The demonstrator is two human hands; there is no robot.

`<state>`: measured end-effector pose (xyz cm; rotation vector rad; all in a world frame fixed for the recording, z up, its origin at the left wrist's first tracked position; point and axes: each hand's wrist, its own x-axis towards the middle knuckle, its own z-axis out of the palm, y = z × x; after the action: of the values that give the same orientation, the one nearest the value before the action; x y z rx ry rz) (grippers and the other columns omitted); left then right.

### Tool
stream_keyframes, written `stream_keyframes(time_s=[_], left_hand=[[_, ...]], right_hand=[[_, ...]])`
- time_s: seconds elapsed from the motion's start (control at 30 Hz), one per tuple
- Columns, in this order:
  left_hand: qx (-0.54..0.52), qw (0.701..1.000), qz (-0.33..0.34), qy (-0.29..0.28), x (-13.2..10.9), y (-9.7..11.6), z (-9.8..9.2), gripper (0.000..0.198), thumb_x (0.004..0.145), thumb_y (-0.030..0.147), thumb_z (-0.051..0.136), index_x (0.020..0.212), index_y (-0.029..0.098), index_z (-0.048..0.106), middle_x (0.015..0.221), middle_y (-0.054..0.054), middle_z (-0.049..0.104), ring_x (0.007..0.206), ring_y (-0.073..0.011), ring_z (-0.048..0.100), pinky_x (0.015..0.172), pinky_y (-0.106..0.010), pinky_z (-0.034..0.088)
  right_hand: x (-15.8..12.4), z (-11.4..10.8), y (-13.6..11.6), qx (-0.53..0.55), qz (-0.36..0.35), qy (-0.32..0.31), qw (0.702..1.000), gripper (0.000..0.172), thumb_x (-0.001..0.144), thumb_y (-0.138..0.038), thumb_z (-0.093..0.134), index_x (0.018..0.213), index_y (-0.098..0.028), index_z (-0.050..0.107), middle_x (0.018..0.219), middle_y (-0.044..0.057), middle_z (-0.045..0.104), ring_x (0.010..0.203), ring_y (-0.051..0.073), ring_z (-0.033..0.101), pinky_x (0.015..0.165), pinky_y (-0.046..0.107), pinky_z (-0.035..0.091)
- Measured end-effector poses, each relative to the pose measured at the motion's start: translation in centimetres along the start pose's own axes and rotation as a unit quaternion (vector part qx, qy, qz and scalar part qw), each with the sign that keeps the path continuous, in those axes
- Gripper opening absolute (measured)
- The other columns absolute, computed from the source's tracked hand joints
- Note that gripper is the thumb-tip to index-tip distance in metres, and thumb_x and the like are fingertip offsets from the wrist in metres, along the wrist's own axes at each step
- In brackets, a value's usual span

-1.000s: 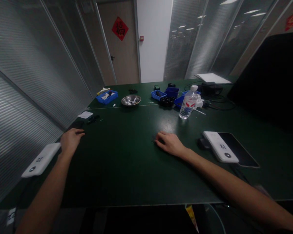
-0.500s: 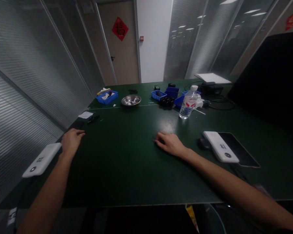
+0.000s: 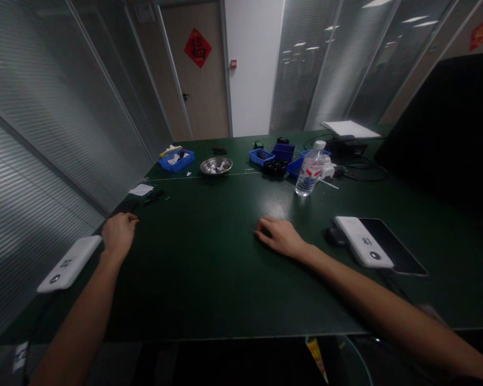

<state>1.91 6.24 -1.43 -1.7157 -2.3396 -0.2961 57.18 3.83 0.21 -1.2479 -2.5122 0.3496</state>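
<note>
My right hand rests on the dark green table, a little right of the middle. Its fingers are closed in a pinch, and a short thin pin-like piece pokes out to the left of the fingertips; its kind is too small to tell. On the left side of the table my left hand is closed, thumb and fingers drawn together. Whatever it may hold is hidden. A white power bank lies beside the left wrist. Just beyond the left hand lie a small dark object and a white paper.
Farther back stand a metal bowl and a blue tray with small items. A water bottle stands near several blue bins. To the right, a second white power bank overlaps a dark flat tablet-like slab, beside a black mouse.
My left hand's fingers have drawn in closer together, and the hand has turned slightly. My right hand and the objects on the table look unmoved.
</note>
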Motion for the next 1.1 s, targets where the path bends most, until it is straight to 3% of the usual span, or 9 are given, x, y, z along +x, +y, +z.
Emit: stream_keyframes(time_s=[0.43, 0.7, 1.1], left_hand=[[0.0, 0.999, -0.022, -0.037, 0.0, 1.3, -1.4, 0.029, 0.093, 0.035, 0.051, 0.103, 0.018, 0.072, 0.103, -0.017, 0.07, 0.096, -0.0361, 0.066, 0.075, -0.043, 0.05], [0.021, 0.999, -0.027, -0.034, -0.7, 2.0, -1.2, 0.035, 0.096, 0.036, 0.045, 0.109, 0.015, 0.071, 0.113, -0.021, 0.066, 0.093, -0.036, 0.065, 0.078, -0.046, 0.05], [0.017, 0.999, -0.034, -0.033, -0.6, 1.9, -1.1, 0.037, 0.096, 0.04, 0.044, 0.105, 0.017, 0.072, 0.117, -0.019, 0.065, 0.095, -0.0366, 0.064, 0.077, -0.045, 0.05]], right_hand=[[-0.2, -0.2, -0.1, -0.004, -0.009, 0.007, 1.0, 0.017, 0.102, -0.037, 0.055, 0.104, -0.021, 0.06, 0.102, 0.004, 0.063, 0.075, 0.015, 0.06, 0.065, 0.027, 0.039], [-0.1, -0.1, 0.0, 0.0, -0.01, 0.002, 1.0, 0.016, 0.101, -0.036, 0.056, 0.104, -0.021, 0.061, 0.103, 0.004, 0.063, 0.076, 0.015, 0.06, 0.066, 0.026, 0.039], [-0.1, -0.4, -0.4, 0.001, 0.003, -0.01, 1.0, 0.016, 0.101, -0.035, 0.056, 0.104, -0.02, 0.061, 0.102, 0.005, 0.063, 0.075, 0.015, 0.06, 0.065, 0.026, 0.04]])
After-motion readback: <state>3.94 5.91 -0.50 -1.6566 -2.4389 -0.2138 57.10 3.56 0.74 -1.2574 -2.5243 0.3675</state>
